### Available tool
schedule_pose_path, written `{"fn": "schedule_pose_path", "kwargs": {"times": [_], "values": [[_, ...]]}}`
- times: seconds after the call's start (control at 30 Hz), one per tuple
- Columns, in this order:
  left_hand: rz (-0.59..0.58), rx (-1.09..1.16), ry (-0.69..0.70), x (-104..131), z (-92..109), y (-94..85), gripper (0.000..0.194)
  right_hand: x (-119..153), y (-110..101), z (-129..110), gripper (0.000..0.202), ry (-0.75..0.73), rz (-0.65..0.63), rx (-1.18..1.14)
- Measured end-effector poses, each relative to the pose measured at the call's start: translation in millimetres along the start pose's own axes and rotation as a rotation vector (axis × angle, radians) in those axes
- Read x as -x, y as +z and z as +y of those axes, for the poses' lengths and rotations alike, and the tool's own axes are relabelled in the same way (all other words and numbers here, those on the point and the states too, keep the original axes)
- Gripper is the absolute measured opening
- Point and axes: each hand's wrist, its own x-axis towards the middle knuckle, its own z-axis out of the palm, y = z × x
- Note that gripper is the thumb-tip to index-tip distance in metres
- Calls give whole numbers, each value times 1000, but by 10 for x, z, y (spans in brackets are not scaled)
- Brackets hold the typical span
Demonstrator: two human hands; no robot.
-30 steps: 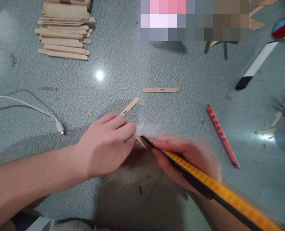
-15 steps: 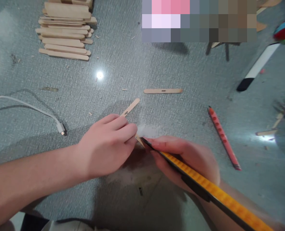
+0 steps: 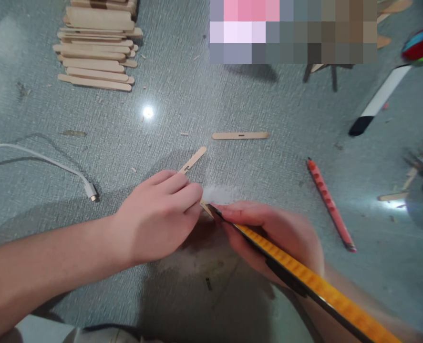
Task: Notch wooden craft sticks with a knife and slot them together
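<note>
Over the worktop (image 3: 275, 109), your left hand (image 3: 161, 216) had a closed grip on a wooden stick (image 3: 206, 208) poking out rightward, seemingly to steady it at the blade (image 3: 215, 210); your right hand (image 3: 283, 228) was wrapped round the yellow cutter (image 3: 300, 269), choked up, probably for control.

On the tabletop (image 3: 175, 95), my left hand (image 3: 159, 216) sits just left of centre around a craft stick (image 3: 196, 157), whose end pokes out above my fingers. My right hand (image 3: 286, 231) is right of centre, around a cutter (image 3: 311, 276) running toward the lower right corner. A loose stick (image 3: 240, 136) lies above both hands, a pencil (image 3: 331, 207) to their right, a cable (image 3: 54, 159) at left, a stick pile (image 3: 97, 50) at upper left.
</note>
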Motion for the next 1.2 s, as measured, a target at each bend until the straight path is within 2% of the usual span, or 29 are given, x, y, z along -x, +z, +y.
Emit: {"fn": "schedule_pose_path", "kwargs": {"times": [0.2, 0.43, 0.53, 0.67, 0.77, 0.87, 1.0, 1.07, 1.2], "values": [[15, -4, -3, 7, -6, 3, 26, 22, -25, 10, 33, 14, -2, 2], [38, 5, -53, 39, 13, 9, 28, 206, -36, 76, 31, 134, 161, -43], [43, 27, -96, 65, 87, 16, 34, 190, -33, 35, 30, 111, 156, -5], [104, 63, 4, 95, 156, 24, 34, 105, -38, -46, 29, 101, 107, 51], [102, 141, 65, 66, 73, 0, 26, 85, -45, -47, 29, 104, 104, 28], [67, 129, 15, -16, -110, -25, 11, 92, -64, 1, 31, 83, 86, -17], [-80, 97, 48, -98, -278, -7, 44, 67, -95, 46, 32, 71, 55, -60], [-134, 92, 60, -102, -292, 12, 51, 42, -95, 40, 30, 58, 41, -62], [-154, 99, 89, -83, -275, 35, 59, 10, -66, 3, 28, 0, -26, -24]]}}
